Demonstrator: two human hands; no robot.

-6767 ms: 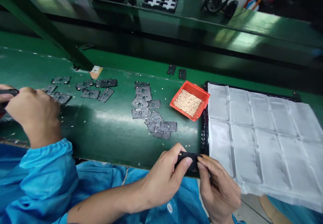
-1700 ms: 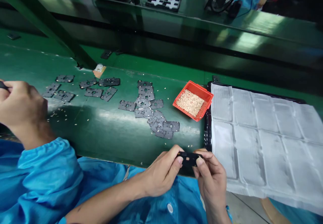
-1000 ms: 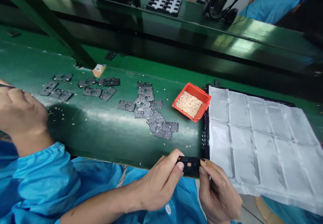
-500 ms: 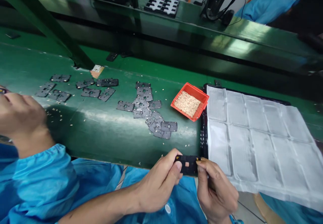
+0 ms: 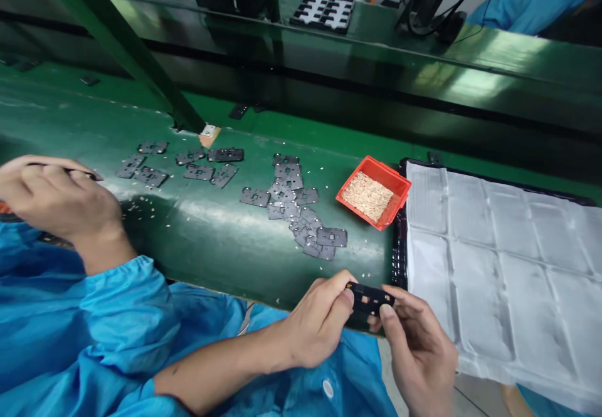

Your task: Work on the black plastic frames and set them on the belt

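My left hand point(image 5: 322, 320) grips one end of a thin black plastic plate point(image 5: 371, 299), its thumb lying on the top face. At the other end my right hand point(image 5: 418, 342) pinches the same plate between thumb and fingers. Small openings and gold-coloured spots show on this plate, which is held over the table's front edge. Beyond my hands, several similar dark plates point(image 5: 332, 237) lie loose and partly overlapping on the green table point(image 5: 221, 235). A red bin point(image 5: 397, 186) filled with tiny pale pieces point(image 5: 368, 195) stands near a tray's left edge.
A black tray point(image 5: 399, 248) covered with a white sheet point(image 5: 480, 291) lies at right. Another person's hand point(image 5: 66, 197) and blue sleeve are at left. More plates point(image 5: 226, 155) lie near a green post point(image 5: 141, 66). Small pale bits are scattered about.
The camera view has shifted, so the scene appears farther right. My right thumb now lies over the plate's face, and the plate is tilted. The other person's hand is more in view.
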